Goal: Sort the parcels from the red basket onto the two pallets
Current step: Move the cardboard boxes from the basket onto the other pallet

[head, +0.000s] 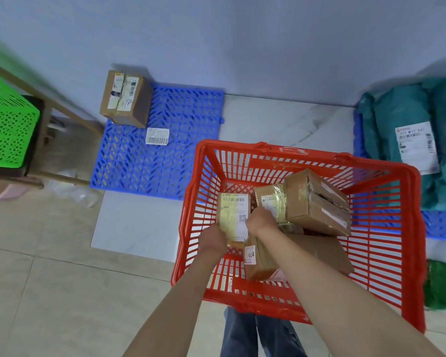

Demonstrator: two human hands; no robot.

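Inside the red basket [407, 228], both hands [213, 238] grip a taped parcel [233, 217].

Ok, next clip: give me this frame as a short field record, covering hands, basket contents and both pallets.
left hand: left hand grips the small yellow-taped parcel with a white label
right hand: right hand reaches among the parcels in the red plastic basket; its grip is hidden
basket contents: several brown cardboard boxes, including a large taped one
left pallet: blue plastic grid pallet carries one brown cardboard box and a loose white barcode label
right pallet: blue pallet carries teal plastic mailer bags
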